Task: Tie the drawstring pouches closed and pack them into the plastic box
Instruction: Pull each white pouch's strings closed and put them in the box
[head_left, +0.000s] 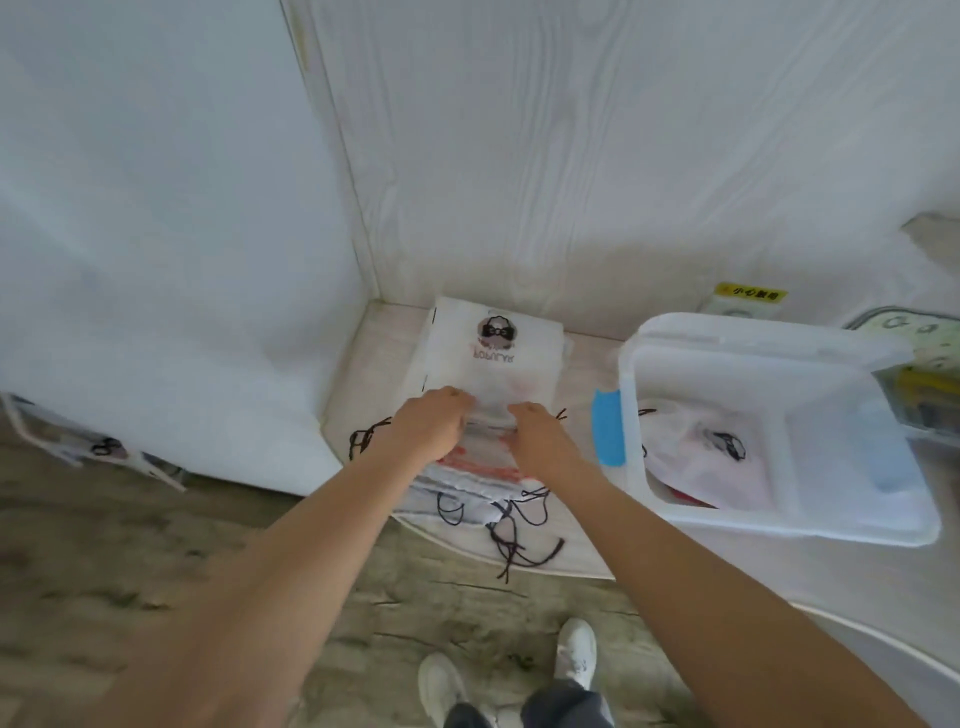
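A stack of white drawstring pouches (493, 358) with a bow-and-shell print lies on the table's left end, dark cords (511, 525) trailing off its near edge. My left hand (426, 426) and my right hand (540, 431) both pinch the near edge of the top pouch, a few centimetres apart. To the right stands the clear plastic box (779, 519) with a blue latch (609, 434). One pouch (701, 457) lies inside it.
The box's lid (769, 353) leans open at the back. The white table (862, 571) sits in a corner of wood-grain walls. Another pouch (98, 449) lies on the floor at the left. My shoes (576, 649) show below the rounded table edge.
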